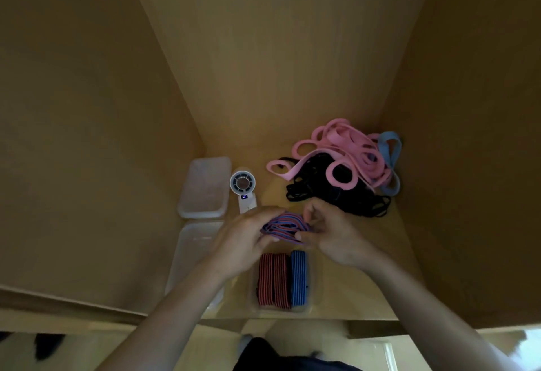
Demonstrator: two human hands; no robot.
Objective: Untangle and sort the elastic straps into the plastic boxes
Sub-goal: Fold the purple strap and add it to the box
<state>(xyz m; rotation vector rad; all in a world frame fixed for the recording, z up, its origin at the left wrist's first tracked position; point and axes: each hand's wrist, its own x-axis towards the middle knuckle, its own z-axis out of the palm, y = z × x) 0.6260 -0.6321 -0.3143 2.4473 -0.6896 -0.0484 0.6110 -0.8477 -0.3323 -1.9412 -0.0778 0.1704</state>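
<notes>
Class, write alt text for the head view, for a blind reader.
Left hand and right hand grip a blue-red striped elastic strap near a clear plastic box of folded straps; tangled pink, black and blue straps lie beyond.

You have no text, brand or number here that you can read. The only marking before you is the small lit display (pixel 244 196) on the handle of the white handheld fan (pixel 242 183), which stands just beside the far plastic box (pixel 205 187). It glows bluish-white with what may be a digit or two, too small and blurred for you to make out.
</notes>
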